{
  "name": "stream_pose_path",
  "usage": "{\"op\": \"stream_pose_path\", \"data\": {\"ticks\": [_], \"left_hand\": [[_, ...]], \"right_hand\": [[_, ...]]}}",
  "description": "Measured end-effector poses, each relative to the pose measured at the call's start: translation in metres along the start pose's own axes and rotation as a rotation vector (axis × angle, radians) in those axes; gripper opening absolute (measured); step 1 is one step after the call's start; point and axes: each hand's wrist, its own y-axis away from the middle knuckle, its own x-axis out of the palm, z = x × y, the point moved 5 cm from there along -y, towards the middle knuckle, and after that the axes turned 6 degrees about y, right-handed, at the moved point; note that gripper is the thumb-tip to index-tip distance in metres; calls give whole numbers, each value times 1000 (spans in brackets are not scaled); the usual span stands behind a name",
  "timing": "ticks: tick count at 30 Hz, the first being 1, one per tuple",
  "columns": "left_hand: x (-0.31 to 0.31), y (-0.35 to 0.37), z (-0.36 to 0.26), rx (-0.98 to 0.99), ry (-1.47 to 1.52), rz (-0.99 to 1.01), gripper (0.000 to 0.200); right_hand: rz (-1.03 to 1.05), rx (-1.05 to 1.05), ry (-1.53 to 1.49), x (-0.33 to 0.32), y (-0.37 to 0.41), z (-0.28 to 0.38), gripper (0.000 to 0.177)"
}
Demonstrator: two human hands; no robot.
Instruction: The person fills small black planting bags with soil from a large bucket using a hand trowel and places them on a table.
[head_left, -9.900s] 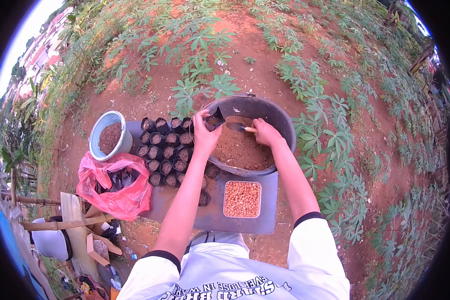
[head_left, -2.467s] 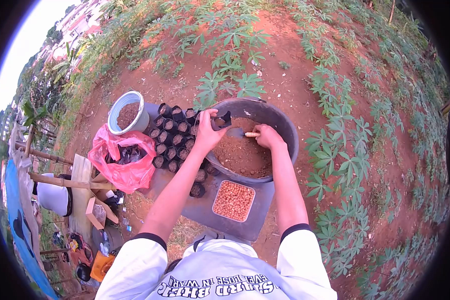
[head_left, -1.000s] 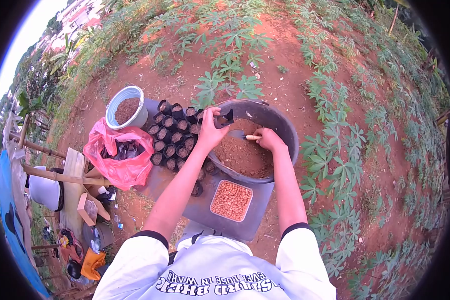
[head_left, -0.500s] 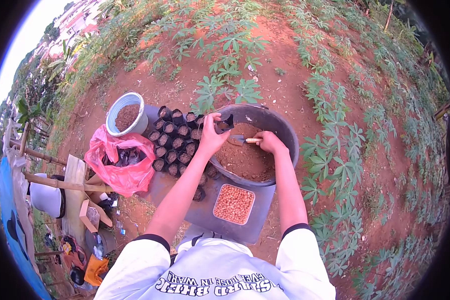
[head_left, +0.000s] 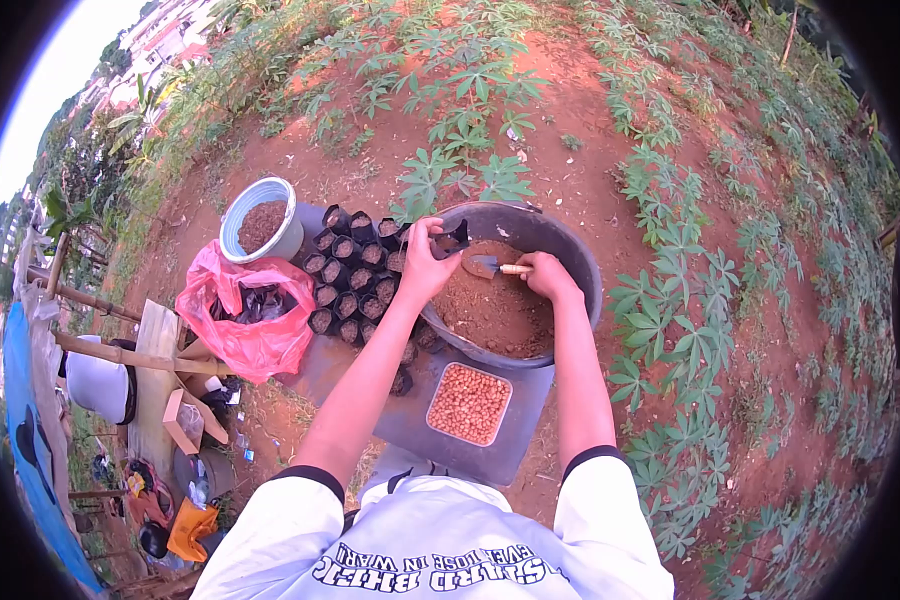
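My left hand (head_left: 427, 262) is closed on a black plastic seedling bag (head_left: 454, 238), held over the left side of a large dark basin (head_left: 588, 300). Brown soil (head_left: 500, 315) fills the lower part of that basin. In my right hand (head_left: 547, 274) is a small trowel (head_left: 510, 268), gripped by its pale wooden handle. The blade points left towards the bag and lies at the soil, apart from the bag's mouth. How much soil the bag holds is hidden from me.
Left of the basin stand several soil-filled black bags (head_left: 348, 275). A white bucket of soil (head_left: 292, 236) and a pink plastic bag (head_left: 280, 352) sit further left. A square tub of orange-tan kernels (head_left: 469, 404) rests on the grey table (head_left: 400, 415). Leafy plants (head_left: 670, 330) grow to the right.
The trowel's blade and my right hand have shifted slightly within the basin. My left hand keeps its hold on the black seedling bag. The whole view has tilted a little.
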Motion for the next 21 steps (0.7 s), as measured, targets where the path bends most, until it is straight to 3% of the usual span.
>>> {"op": "stream_pose_path", "data": {"ticks": [8,21], "left_hand": [[1,0,-4,31,-73,-4,59],[2,-1,6,84,-75,-8,60]], "right_hand": [[87,-64,57,17,-9,-5,29],[51,-35,67,8,-2,4,25]]}}
